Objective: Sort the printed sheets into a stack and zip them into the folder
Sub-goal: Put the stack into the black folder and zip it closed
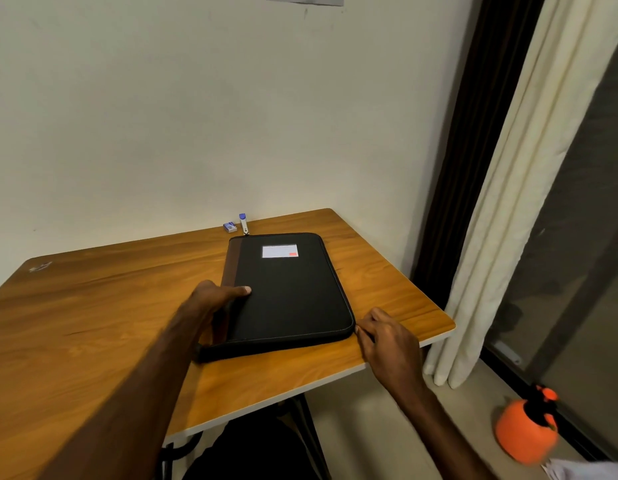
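Black fabric with a brown spine strip covered the folder, which lay flat and closed on the wooden table, its near right corner close to the table's front edge. A small white label sat near its far end, at twelve o'clock from its middle. The left hand gripped the spine side, at nine o'clock from the folder's middle, thumb lying flat on the cover and the other fingers curled round the edge out of sight. The right hand met the near right corner, at five o'clock, fingertips pinched at the zip line there; whether they actually held a zip pull could not be told. Beyond the folder's far left corner, at eleven o'clock, stood a small stapler with a blue staple box just beside it. No printed sheets showed outside the folder. An orange spray bottle stood on the floor at the lower right, near a pale curtain.
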The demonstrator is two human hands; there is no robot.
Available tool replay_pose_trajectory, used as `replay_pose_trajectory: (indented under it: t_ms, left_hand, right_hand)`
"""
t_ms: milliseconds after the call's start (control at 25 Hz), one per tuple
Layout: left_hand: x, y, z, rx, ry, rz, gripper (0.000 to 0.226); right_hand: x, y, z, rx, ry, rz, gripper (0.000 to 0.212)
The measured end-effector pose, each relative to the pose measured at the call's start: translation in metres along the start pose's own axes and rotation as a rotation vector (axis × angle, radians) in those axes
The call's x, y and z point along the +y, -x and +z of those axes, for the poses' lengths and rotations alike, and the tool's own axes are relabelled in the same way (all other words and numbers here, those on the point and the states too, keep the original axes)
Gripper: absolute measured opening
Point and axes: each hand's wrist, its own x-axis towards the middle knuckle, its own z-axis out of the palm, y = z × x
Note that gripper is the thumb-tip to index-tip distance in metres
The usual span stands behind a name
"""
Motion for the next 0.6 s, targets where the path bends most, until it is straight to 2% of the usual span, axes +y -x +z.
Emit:
replay_pose_trajectory:
  t_ms: [120, 320, 600]
  left_hand:
    - [-0.004, -0.005, 0.000, -0.033, 0.177, -0.026, 0.093]
    - [-0.023, 0.009, 0.009, 0.026, 0.364, 0.090, 0.078]
    - [-0.034, 0.039, -0.017, -0.018, 0.527, 0.483, 0.043]
  right_hand:
    - [0.002, -0.002, -0.001, -0.005, -0.009, -0.015, 0.008]
    - [-0.001, -0.002, 0.000, 0.008, 0.004, 0.016, 0.007]
    - [-0.010, -0.012, 0.004, 0.052, 0.081, -0.017, 0.010]
